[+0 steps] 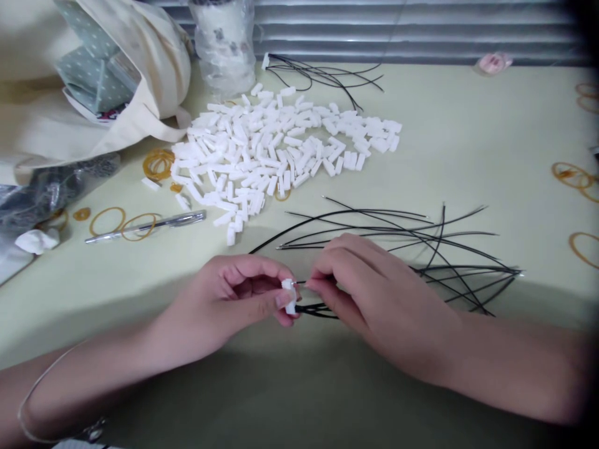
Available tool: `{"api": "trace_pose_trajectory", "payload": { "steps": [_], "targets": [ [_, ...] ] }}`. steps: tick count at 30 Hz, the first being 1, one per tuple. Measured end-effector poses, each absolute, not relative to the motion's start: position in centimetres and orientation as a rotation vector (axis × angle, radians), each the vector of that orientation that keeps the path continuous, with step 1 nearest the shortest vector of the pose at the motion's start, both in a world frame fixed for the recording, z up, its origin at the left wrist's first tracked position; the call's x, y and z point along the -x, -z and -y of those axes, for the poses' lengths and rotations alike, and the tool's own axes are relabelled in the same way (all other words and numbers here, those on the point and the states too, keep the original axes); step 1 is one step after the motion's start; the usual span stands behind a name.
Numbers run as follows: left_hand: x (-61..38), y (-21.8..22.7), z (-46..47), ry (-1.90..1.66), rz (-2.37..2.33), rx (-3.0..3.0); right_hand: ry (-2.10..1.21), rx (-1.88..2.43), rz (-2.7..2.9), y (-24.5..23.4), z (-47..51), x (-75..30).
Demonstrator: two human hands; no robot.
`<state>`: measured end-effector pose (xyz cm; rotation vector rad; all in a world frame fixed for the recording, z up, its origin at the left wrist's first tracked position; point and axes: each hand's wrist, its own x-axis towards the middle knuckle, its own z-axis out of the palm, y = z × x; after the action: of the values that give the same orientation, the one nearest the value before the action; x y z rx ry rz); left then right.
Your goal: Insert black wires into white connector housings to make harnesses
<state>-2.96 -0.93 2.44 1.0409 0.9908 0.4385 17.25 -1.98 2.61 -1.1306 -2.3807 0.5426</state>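
Observation:
Between the thumb and fingers of my left hand is a small white connector housing. Several black wires run out of its lower right side and pass under my other hand. My right hand pinches a black wire, its metal tip pointing at the upper part of the housing. Whether the tip touches or has entered the housing, I cannot tell. Loose black wires with metal ends lie on the table behind and beside my right hand.
A heap of white connector housings spreads behind my hands. Rubber bands and a pen lie at the left, by a cloth bag. A plastic-wrapped cup and a wired connector sit at the back. More rubber bands lie right.

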Motion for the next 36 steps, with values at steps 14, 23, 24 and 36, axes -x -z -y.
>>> {"api": "trace_pose_trajectory", "payload": {
  "steps": [14, 23, 24, 36],
  "targets": [
    [2.8, -2.6, 1.5, -0.382, -1.004, -1.137, -0.740, 1.180, 2.436, -2.7, 0.8, -17.9],
    [2.8, -2.5, 1.1, -0.387, -1.031, -1.063, -0.565, 1.330, 2.474, -0.9, -1.7, -18.6],
    [2.8, -2.5, 1.0, -0.391, -1.026, -1.052, -0.593, 1.351, 2.426, -1.2, -1.4, -18.6],
    [2.9, -2.7, 1.1, -0.396, -1.015, -1.063, -0.529, 1.326, 2.500, -0.3, -1.2, -18.5]
  ]
}}
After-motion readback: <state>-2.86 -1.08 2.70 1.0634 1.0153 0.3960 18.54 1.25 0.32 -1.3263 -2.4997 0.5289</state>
